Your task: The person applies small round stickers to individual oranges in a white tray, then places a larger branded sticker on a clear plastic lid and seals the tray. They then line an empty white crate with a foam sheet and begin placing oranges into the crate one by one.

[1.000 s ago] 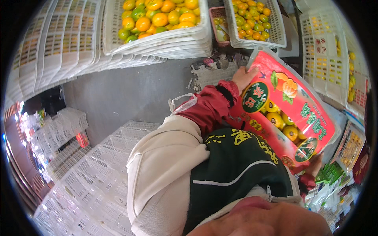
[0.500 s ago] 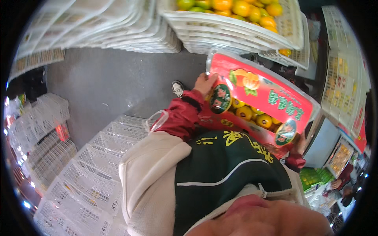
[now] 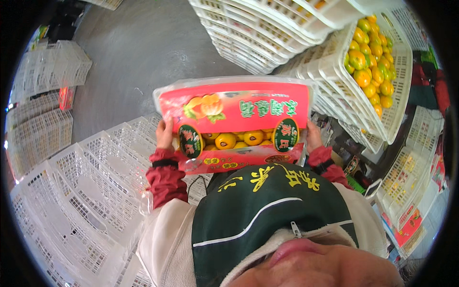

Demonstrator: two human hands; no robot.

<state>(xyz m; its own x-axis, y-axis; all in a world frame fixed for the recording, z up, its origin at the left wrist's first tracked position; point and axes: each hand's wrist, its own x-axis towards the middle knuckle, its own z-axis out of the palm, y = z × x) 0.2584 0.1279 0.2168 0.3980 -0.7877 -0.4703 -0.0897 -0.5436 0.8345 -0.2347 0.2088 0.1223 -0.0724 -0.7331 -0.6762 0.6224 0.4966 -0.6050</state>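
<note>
In front of my chest I carry a red fruit carton, printed with citrus pictures and edged with clear plastic. Through the opening in its front side show several orange mandarins. My left hand is closed on the carton's left end, my right hand on its right end. The fingers under and behind the carton are partly hidden. It is held roughly level, clear of the crates around it.
A stack of white plastic crates rises ahead. To the right, another crate is filled with orange-green mandarins. White crates line my left side, with more stacks farther left. Grey floor lies ahead.
The carton has swung from my right to the middle in front of me and is straighter now. The crate stacks have shifted rightward in view. Both hands keep hold of the carton.
</note>
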